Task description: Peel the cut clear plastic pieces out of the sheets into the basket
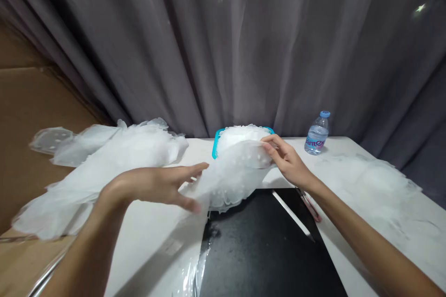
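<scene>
A sheer white piece of fabric (230,176) with small white dots and a wavy edge hangs over the far end of a black mat (265,250). My right hand (287,160) pinches its upper right edge between thumb and fingers. At the fabric's left side, my left hand (163,188) has its thumb and fingers spread apart; the fingertips are blurred and close to the cloth. Behind the fabric stands a blue-rimmed tray (215,144) heaped with white sheer pieces (244,133), partly hidden by the held piece.
A large pile of white sheer fabric (118,153) lies on the left, more thin pieces (372,181) on the right. A water bottle (316,134) stands at the back right. A white stick (292,216) and red-handled scissors (310,206) lie on the mat. Cardboard (31,102) borders the left.
</scene>
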`<action>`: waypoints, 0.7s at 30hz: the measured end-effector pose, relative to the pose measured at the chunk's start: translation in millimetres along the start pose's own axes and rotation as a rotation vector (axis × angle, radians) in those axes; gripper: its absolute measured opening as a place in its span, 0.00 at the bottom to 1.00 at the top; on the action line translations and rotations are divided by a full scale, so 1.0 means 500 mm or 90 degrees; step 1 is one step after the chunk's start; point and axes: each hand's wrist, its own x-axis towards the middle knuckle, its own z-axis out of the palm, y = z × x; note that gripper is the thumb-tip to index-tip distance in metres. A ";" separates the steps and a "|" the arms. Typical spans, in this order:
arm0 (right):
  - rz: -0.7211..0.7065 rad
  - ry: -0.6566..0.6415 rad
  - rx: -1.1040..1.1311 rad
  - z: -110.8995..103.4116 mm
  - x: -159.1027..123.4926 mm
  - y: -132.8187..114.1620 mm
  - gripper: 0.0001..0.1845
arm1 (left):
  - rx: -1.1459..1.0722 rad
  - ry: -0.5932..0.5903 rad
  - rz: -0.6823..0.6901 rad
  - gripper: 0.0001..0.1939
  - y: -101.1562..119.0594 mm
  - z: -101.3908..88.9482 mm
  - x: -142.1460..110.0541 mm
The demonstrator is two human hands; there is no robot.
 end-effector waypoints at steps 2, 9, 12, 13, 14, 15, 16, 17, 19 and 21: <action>-0.036 -0.047 -0.012 -0.015 0.005 -0.016 0.13 | -0.045 -0.105 0.022 0.35 0.007 0.012 0.027; -0.186 -0.132 -0.032 -0.006 0.023 -0.071 0.11 | -0.306 0.037 0.118 0.38 0.086 0.103 0.142; -0.145 -0.060 -0.018 0.010 0.022 -0.077 0.11 | -0.307 0.064 0.133 0.28 0.111 0.109 0.138; -0.109 -0.027 -0.007 0.015 0.021 -0.072 0.14 | -0.314 0.073 0.140 0.25 0.113 0.106 0.132; -0.070 -0.004 0.010 0.018 0.019 -0.063 0.20 | -0.321 0.082 0.143 0.23 0.114 0.101 0.126; -0.032 -0.008 0.035 0.022 0.017 -0.051 0.26 | -0.327 0.087 0.139 0.22 0.113 0.095 0.119; 0.005 -0.043 0.067 0.024 0.015 -0.037 0.32 | -0.333 0.091 0.132 0.21 0.112 0.089 0.112; 0.044 -0.104 0.103 0.025 0.013 -0.023 0.35 | -0.339 0.094 0.127 0.22 0.109 0.082 0.105; 0.117 -0.234 0.162 0.025 0.008 0.002 0.33 | -0.334 0.107 0.126 0.22 0.103 0.067 0.091; 0.164 -0.298 0.184 0.018 0.006 0.014 0.27 | -0.301 0.124 0.126 0.21 0.095 0.052 0.077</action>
